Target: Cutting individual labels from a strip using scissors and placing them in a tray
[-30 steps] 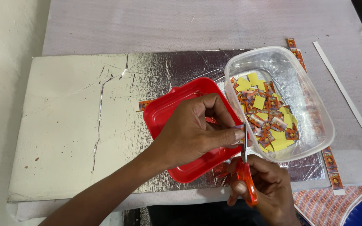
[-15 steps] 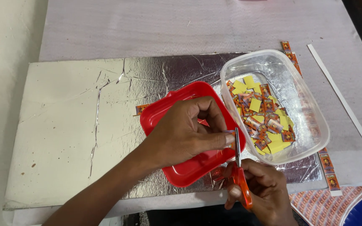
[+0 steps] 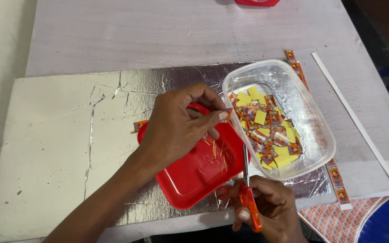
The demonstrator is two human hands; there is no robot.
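1. Scissors (image 3: 250, 198) with orange handles sit in the right hand (image 3: 266, 211) at the bottom edge of the view, blades closed and pointing up and away, just over the near right edge of the red tray (image 3: 194, 180).
2. Fingers of the right hand wrap tight through and around the scissor handles.
3. Over the red tray, the left hand (image 3: 176, 128) has its thumb and forefinger pinched narrowly on a small printed paper piece (image 3: 227, 115), held right at the near rim of the clear plastic tub (image 3: 320, 135).
4. Thin orange-yellow slivers (image 3: 214, 155) lie scattered on the floor of the red tray.
5. Inside the clear plastic tub lies a heap of small cut squares (image 3: 266, 130), some plain yellow, some printed in orange and red.
6. Both tray and tub rest on a creased silver foil sheet (image 3: 68, 130), which lies on a pale table (image 3: 158, 31).
7. One printed strip (image 3: 138, 125) pokes out from under the left side of the tray.
8. More printed strip (image 3: 338, 189) runs along the tub's far right side and out past its near corner.
9. Further right, well apart from the tub, a long white strip (image 3: 356, 121) lies diagonally on the table.
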